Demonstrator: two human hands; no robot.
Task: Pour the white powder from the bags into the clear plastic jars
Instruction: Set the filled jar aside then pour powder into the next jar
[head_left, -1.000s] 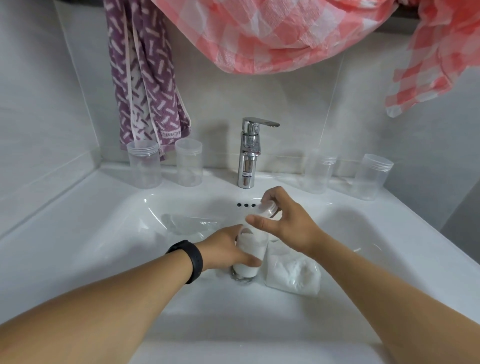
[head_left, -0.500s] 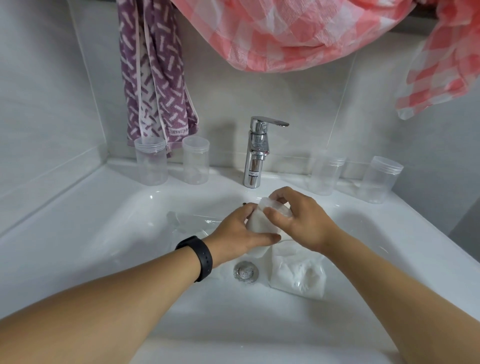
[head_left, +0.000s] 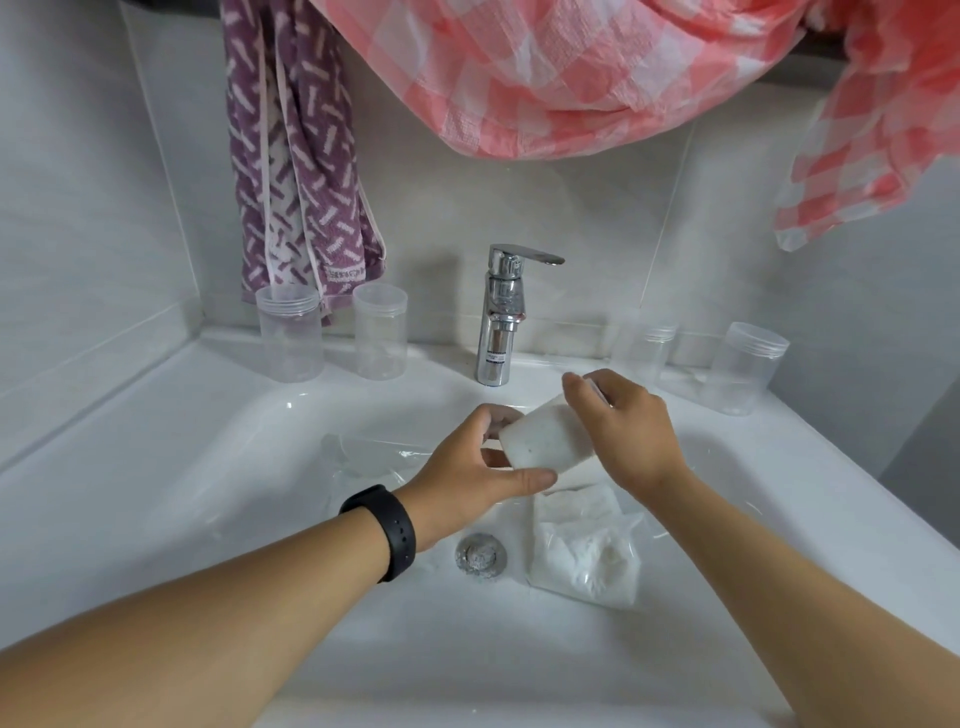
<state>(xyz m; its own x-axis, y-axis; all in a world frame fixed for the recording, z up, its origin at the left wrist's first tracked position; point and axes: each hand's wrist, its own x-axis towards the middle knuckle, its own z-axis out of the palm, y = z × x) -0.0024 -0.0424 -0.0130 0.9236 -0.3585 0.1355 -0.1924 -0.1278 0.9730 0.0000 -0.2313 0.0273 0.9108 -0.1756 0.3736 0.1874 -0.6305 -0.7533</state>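
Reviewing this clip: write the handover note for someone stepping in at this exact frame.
Right hand grips the lid end of the filled jar, tilted over the sink basin. Left hand is open, fingers at the jar's base.
One bag of powder lies beside the drain; an emptied clear bag lies left in the basin.
Four empty jars stand on the ledge: two left of the faucet, two right.
Done: one jar filled. Left: set it aside, fill the others.
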